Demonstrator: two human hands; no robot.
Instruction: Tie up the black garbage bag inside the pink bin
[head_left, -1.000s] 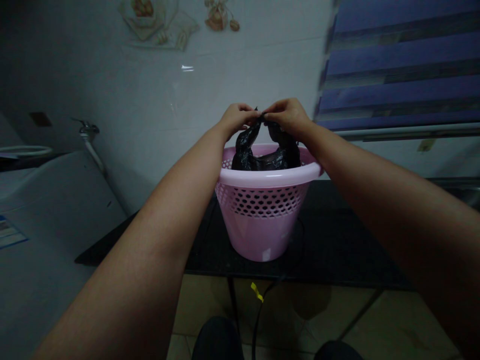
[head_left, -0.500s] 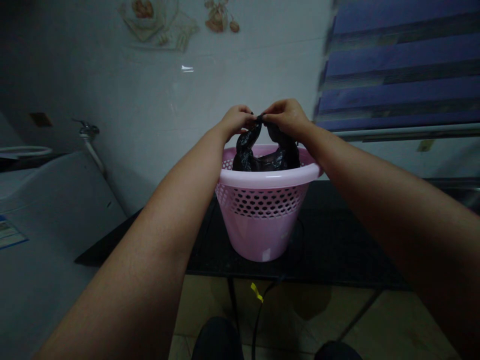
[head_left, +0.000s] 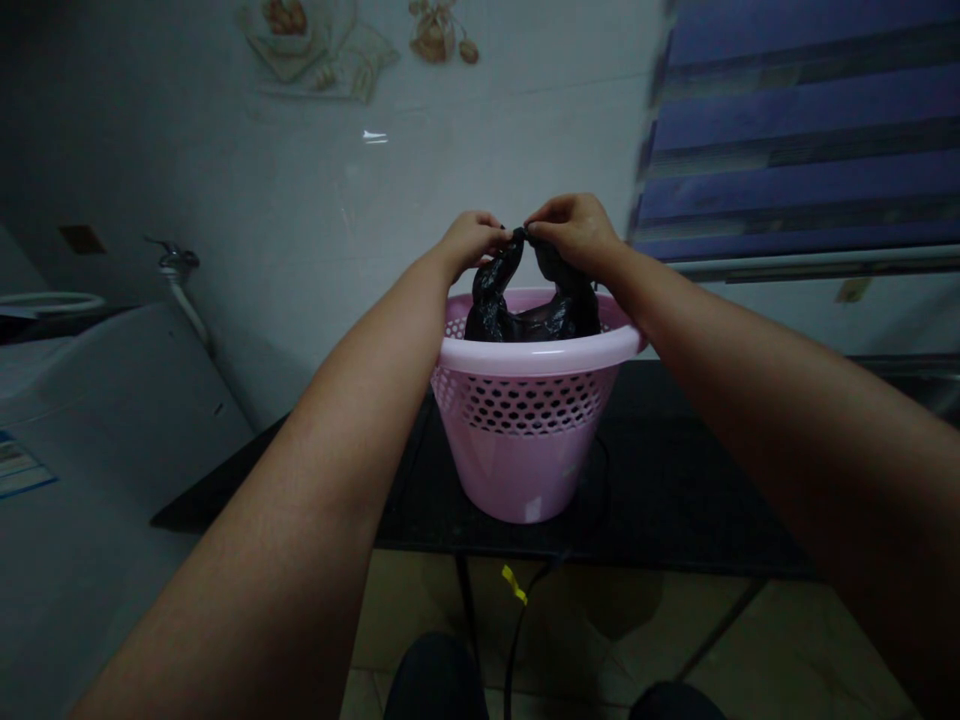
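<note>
A pink plastic basket point(head_left: 525, 420) with a perforated band stands on a dark table point(head_left: 675, 490). Inside it sits a black plastic bag point(head_left: 534, 318), its two handles pulled up above the rim. My left hand point(head_left: 471, 238) pinches the left handle, fingers closed. My right hand point(head_left: 574, 232) pinches the right handle, fingers closed too. The two hands meet over the middle of the basket, fingertips almost touching. The bag's contents are hidden.
A white tiled wall with decals rises behind the basket. A purple striped blind point(head_left: 802, 130) hangs at the right. A white appliance point(head_left: 90, 420) and a tap point(head_left: 176, 262) stand at the left. A black cable with a yellow tag point(head_left: 514, 585) hangs below the table.
Both hands stay closed on the bag handles above the basket. They have shifted only slightly, and the handles look drawn a little closer together.
</note>
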